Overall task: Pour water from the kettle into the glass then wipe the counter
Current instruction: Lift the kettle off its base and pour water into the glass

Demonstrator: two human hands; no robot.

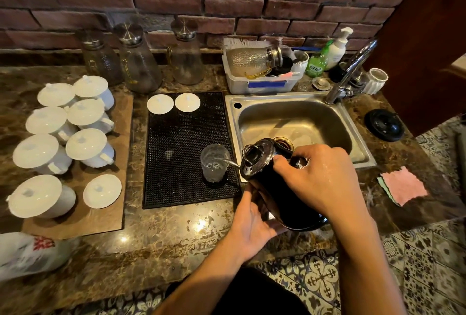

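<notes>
While tilted, kettle (272,183) over glass (215,162)

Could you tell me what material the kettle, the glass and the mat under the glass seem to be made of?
Kettle: glossy black body, probably plastic or coated metal; a shiny metallic rim at its open top.
Glass: clear textured glass; the mat shows through it.
Mat: matte black with a fine grid of studs, likely rubber or silicone.
</notes>
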